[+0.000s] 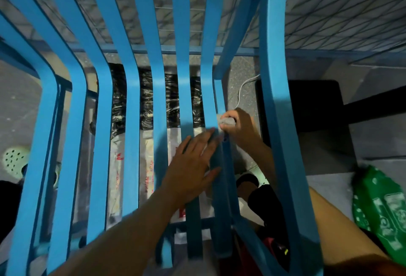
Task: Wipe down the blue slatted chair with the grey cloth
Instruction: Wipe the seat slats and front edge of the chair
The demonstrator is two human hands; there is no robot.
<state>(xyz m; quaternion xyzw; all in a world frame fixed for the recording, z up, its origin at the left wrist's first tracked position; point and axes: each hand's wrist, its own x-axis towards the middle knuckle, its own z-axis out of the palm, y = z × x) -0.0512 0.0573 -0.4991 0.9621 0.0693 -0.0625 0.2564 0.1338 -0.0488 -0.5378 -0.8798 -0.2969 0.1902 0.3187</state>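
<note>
Centre-right, the right hand (239, 129) clenches the grey cloth (227, 120) against the chair (103, 122); the left hand (193, 163) lies flat, fingers (197, 141) released.

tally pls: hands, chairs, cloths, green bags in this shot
hands: 2 (left hand, right hand)
chair: 1
cloth: 1
green bag: 1
total: 5

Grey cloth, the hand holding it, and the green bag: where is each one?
grey cloth (227, 120): head view, the bunched part showing inside the grip.
right hand (240, 129): head view, the back of the hand, gripping the cloth.
green bag (382, 205): head view, its printed side.
</note>
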